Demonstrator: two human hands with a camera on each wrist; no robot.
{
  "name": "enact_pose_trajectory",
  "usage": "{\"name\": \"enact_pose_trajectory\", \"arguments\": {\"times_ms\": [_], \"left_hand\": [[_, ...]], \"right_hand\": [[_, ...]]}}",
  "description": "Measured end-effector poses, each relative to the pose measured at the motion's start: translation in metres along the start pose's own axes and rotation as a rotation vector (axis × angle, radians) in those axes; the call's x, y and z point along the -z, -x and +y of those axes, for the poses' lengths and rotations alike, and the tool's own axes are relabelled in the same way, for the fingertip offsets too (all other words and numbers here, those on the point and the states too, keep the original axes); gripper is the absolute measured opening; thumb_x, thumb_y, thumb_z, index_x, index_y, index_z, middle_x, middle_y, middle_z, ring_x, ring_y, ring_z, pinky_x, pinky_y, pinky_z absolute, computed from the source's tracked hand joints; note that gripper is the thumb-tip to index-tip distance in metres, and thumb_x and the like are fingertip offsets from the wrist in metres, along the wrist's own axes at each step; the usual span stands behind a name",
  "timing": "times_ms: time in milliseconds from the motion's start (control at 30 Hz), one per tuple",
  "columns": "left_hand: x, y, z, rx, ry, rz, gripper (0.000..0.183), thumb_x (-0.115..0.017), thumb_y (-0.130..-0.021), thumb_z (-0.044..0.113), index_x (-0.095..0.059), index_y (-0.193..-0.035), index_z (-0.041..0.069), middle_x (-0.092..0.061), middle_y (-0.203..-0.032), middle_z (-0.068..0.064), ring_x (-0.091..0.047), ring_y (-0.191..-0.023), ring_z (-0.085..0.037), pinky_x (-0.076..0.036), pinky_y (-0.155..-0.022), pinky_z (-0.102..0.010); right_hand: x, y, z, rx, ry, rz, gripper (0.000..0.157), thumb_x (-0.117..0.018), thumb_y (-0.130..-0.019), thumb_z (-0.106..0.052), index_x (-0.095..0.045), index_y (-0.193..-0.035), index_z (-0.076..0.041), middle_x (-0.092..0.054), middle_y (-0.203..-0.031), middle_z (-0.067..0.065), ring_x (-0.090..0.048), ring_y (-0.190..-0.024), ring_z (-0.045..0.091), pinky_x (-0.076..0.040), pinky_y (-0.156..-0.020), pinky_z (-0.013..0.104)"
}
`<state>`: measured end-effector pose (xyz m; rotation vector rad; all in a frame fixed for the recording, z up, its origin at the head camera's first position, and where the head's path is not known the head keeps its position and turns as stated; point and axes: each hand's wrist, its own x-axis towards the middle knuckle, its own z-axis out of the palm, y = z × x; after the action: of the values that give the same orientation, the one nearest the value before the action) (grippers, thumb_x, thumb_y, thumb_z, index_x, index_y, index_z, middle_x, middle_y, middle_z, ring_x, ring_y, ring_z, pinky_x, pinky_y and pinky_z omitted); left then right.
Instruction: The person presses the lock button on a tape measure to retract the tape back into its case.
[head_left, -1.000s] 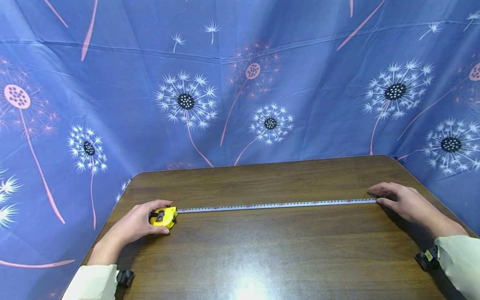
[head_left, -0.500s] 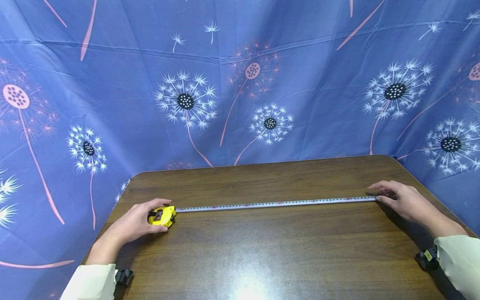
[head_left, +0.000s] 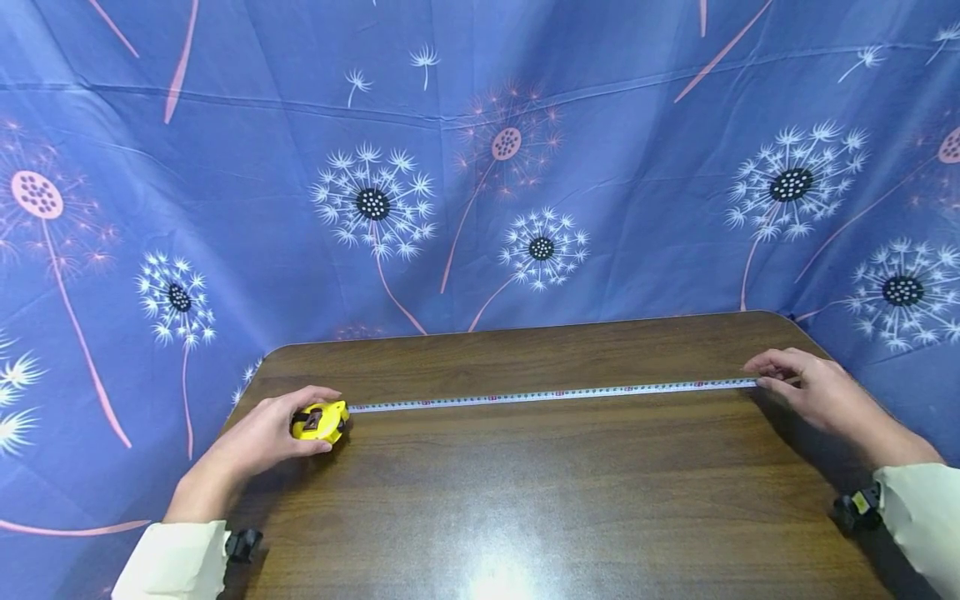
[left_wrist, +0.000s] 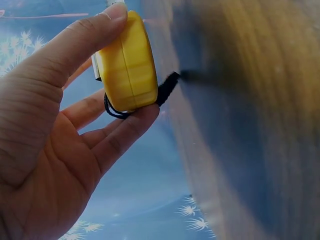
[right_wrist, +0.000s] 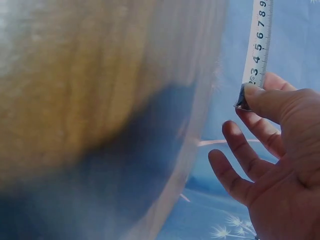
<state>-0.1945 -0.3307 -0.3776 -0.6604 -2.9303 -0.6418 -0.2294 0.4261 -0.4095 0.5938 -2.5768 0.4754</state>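
Note:
My left hand (head_left: 264,433) grips a yellow tape measure case (head_left: 321,422) between thumb and fingers. The left wrist view shows the case (left_wrist: 130,65) edge-on, with a black wrist strap (left_wrist: 167,89) hanging from it. A white blade (head_left: 525,397) runs straight from the case across to my right hand (head_left: 821,396). Thumb and index finger of that hand pinch the blade's metal end hook (right_wrist: 242,100), while its other fingers stay spread. In the right wrist view, low numbers on the blade (right_wrist: 259,45) are readable near the thumb. Both hands are held above the table.
Below lies a brown wood-grain table (head_left: 495,483) with rounded far corners and a bright glare spot near the front. A blue curtain (head_left: 637,167) with dandelion prints hangs behind it and along both sides. Small black cameras (head_left: 243,545) sit at both wrists.
Both hands have moved slightly up in the head view, lifting the tape measure away from the table. The stretched blade has risen with them, and the right hand has shifted a little to the right.

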Motion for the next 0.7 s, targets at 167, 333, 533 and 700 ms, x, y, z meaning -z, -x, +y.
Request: {"name": "enact_pose_trajectory", "arguments": {"times_ms": [167, 333, 533, 700], "left_hand": [[0.006, -0.001, 0.003, -0.025, 0.004, 0.009, 0.066, -0.093, -0.077, 0.024, -0.063, -0.136, 0.020, -0.070, -0.110, 0.003, -0.061, -0.086, -0.013, -0.052, -0.078, -0.038], [0.010, -0.003, 0.004, -0.041, -0.017, 0.014, 0.065, -0.092, -0.078, 0.020, -0.063, -0.136, 0.021, -0.070, -0.115, 0.002, -0.063, -0.091, -0.013, -0.053, -0.080, -0.039], [0.016, -0.006, 0.006, -0.098, -0.035, 0.039, 0.064, -0.092, -0.077, 0.017, -0.064, -0.134, 0.020, -0.070, -0.115, 0.003, -0.063, -0.092, -0.012, -0.053, -0.081, -0.039], [0.021, -0.007, 0.009, -0.127, -0.040, 0.047, 0.062, -0.092, -0.078, 0.015, -0.065, -0.133, 0.019, -0.069, -0.114, 0.004, -0.063, -0.093, -0.013, -0.052, -0.081, -0.038]], "right_hand": [[0.004, -0.005, 0.001, 0.008, -0.020, 0.023, 0.035, -0.080, -0.077, 0.014, -0.073, -0.098, -0.013, -0.069, -0.087, 0.004, -0.058, -0.080, -0.005, -0.046, -0.066, 0.013], [0.009, -0.009, -0.001, -0.010, -0.012, 0.033, 0.035, -0.081, -0.078, 0.010, -0.074, -0.099, -0.016, -0.068, -0.088, 0.002, -0.056, -0.079, -0.007, -0.044, -0.066, 0.012], [0.014, -0.015, -0.001, 0.000, -0.005, 0.039, 0.037, -0.080, -0.077, 0.013, -0.074, -0.099, -0.016, -0.069, -0.087, 0.003, -0.056, -0.079, -0.007, -0.043, -0.066, 0.011], [0.016, -0.019, -0.001, 0.002, -0.001, 0.034, 0.034, -0.078, -0.080, 0.013, -0.074, -0.100, -0.015, -0.069, -0.088, 0.004, -0.056, -0.080, -0.007, -0.043, -0.066, 0.012]]}}
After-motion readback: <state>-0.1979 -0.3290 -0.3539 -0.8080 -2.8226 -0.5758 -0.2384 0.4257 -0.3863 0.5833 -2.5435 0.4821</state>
